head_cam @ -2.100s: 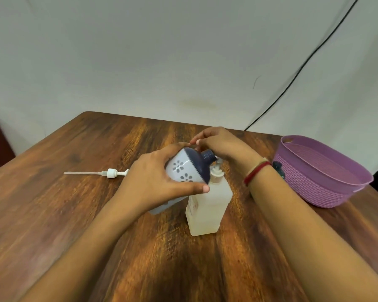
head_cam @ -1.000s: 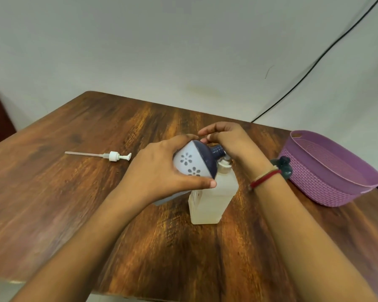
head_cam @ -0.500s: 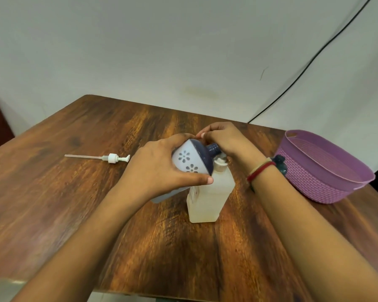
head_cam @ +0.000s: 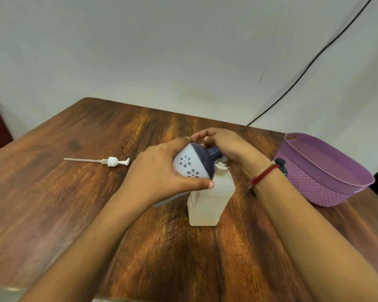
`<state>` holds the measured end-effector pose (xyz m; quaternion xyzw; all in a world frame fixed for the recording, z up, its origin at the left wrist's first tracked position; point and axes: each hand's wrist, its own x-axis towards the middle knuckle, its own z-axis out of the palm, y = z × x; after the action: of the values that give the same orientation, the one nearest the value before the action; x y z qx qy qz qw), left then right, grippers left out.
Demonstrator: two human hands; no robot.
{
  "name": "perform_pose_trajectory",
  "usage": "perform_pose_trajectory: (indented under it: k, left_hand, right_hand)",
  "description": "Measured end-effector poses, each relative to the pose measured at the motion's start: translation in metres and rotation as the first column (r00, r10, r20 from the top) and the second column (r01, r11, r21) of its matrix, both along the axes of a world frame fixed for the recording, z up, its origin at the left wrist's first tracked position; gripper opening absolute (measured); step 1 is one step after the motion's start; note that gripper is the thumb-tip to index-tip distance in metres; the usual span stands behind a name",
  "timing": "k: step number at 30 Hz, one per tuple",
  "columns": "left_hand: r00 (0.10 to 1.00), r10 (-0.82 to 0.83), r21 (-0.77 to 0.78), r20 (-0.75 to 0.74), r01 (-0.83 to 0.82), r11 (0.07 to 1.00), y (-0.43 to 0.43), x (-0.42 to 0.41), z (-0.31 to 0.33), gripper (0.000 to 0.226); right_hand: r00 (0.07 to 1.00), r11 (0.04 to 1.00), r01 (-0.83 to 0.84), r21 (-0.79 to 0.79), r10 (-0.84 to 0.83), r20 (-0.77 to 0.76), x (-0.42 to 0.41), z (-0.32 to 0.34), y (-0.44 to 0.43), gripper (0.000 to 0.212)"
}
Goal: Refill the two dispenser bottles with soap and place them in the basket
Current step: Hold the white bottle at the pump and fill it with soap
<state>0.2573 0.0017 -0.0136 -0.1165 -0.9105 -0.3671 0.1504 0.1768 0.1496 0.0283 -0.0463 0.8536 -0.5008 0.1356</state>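
Mid-refill, I judge: my left hand (head_cam: pixel 159 177) grips the tipped white bottle (head_cam: pixel 187 164) over the clear bottle (head_cam: pixel 207 203), right hand (head_cam: pixel 229 142) pinches its neck; pump (head_cam: pixel 112 161) off, no bottle in the basket (head_cam: pixel 314 184).

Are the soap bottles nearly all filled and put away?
Not nearly. Done: one pump is off, lying on the table. In hand: the left hand tilts the flowered bottle, its neck at the mouth of the clear bottle, and the right hand pinches that neck. Left: capping, and both bottles into the basket, which shows none yet.
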Motion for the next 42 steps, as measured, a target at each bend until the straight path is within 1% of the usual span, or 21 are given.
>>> perform_pose_trajectory:
  k: [3,5,6,8,9,10,13,16,17,19,22,23,26,29,31,32,33,36,37,40,42]
  left_hand:
    - [1.0,-0.003,-0.021,-0.007,0.003,1.0,-0.001,-0.003,0.008,0.095]
    - [1.0,-0.001,-0.039,-0.019,0.0,0.999,-0.001,-0.005,0.01,0.095]
    - [1.0,-0.003,-0.036,-0.018,0.002,0.999,-0.001,-0.006,0.008,0.094]
    - [1.0,-0.005,-0.003,-0.01,0.005,1.0,0.0,-0.005,0.002,0.092]
    - [1.0,-0.008,0.016,-0.004,0.008,1.0,0.0,-0.003,-0.001,0.092]
    - [1.0,-0.01,0.031,0.004,0.01,0.999,0.0,-0.002,-0.003,0.093]
    - [1.0,-0.018,0.018,0.015,0.018,1.0,-0.001,-0.001,0.0,0.094]
    - [1.0,-0.002,-0.045,-0.011,0.002,0.999,-0.002,-0.004,0.011,0.096]
    - [1.0,0.002,-0.067,-0.014,-0.002,0.998,-0.002,-0.005,0.013,0.097]
    - [1.0,-0.001,-0.074,-0.011,0.0,0.997,-0.001,-0.006,0.012,0.095]
    - [1.0,-0.007,-0.006,0.0,0.007,1.0,-0.001,-0.007,0.003,0.09]
    - [1.0,-0.013,0.003,0.008,0.013,1.0,-0.002,-0.007,0.001,0.09]
    - [0.999,-0.027,-0.015,0.025,0.027,1.0,-0.004,-0.005,0.0,0.093]
    - [1.0,-0.015,-0.013,0.007,0.015,1.0,-0.005,-0.004,0.005,0.094]
    - [1.0,-0.009,-0.008,-0.003,0.009,1.0,-0.004,-0.005,0.006,0.094]
    - [1.0,-0.007,0.0,0.0,0.007,1.0,-0.003,-0.005,0.005,0.093]
    - [1.0,-0.008,0.009,0.004,0.008,1.0,-0.002,-0.005,0.003,0.092]
    - [1.0,-0.018,0.031,0.018,0.017,0.999,0.0,-0.003,-0.001,0.09]
    - [0.999,-0.022,0.032,0.024,0.021,0.999,0.0,-0.001,-0.001,0.09]
    - [0.999,-0.024,0.045,0.029,0.023,0.999,-0.002,-0.001,0.001,0.088]
    - [1.0,-0.013,0.053,0.014,0.013,0.999,-0.002,-0.002,0.003,0.087]
  right_hand:
    - [0.996,0.992,-0.09,0.092,0.092,-0.02,-0.002,0.014,0.001,0.035]
    - [0.995,0.987,-0.095,0.13,0.1,-0.032,-0.005,0.014,0.002,0.034]
    - [0.997,0.993,-0.066,0.097,0.068,-0.02,-0.006,0.01,0.002,0.034]
    - [1.0,0.999,0.005,-0.043,-0.005,0.011,-0.007,-0.001,0.002,0.035]
    - [1.0,0.996,0.019,-0.089,-0.018,0.013,-0.007,-0.005,0.002,0.036]
    - [1.0,0.996,0.017,-0.091,-0.016,0.011,-0.006,-0.008,0.002,0.037]
    - [0.999,0.998,-0.052,0.042,0.052,-0.004,-0.005,0.0,0.001,0.034]
    - [0.988,0.956,-0.135,0.26,0.15,-0.04,-0.01,0.019,-0.002,0.029]
    - [0.986,0.949,-0.142,0.282,0.162,-0.046,-0.011,0.021,-0.002,0.029]
    - [0.989,0.957,-0.131,0.259,0.145,-0.033,-0.013,0.018,0.001,0.027]
    - [0.998,0.998,-0.046,0.04,0.044,0.043,-0.01,0.002,0.004,0.031]
    - [0.999,0.999,-0.035,0.023,0.034,0.041,-0.011,-0.003,0.003,0.032]
    - [0.999,0.993,-0.034,0.116,0.036,-0.017,-0.01,-0.004,-0.003,0.033]
    - [0.989,0.951,-0.095,0.295,0.123,-0.078,-0.009,0.014,-0.005,0.032]
    - [0.981,0.914,-0.133,0.383,0.176,-0.078,-0.009,0.019,-0.005,0.032]
    - [0.982,0.905,-0.134,0.404,0.175,-0.065,-0.008,0.018,-0.005,0.032]
    - [0.986,0.907,-0.125,0.403,0.158,-0.05,-0.007,0.014,-0.006,0.033]
    - [0.997,0.966,-0.037,0.254,0.051,-0.049,-0.004,0.002,-0.005,0.038]
    - [0.998,0.969,-0.037,0.246,0.05,-0.047,-0.002,0.002,-0.005,0.037]
    - [0.991,0.921,-0.124,0.369,0.132,0.003,0.003,0.015,-0.007,0.03]
    - [0.989,0.917,-0.136,0.375,0.145,0.003,0.002,0.024,-0.007,0.03]
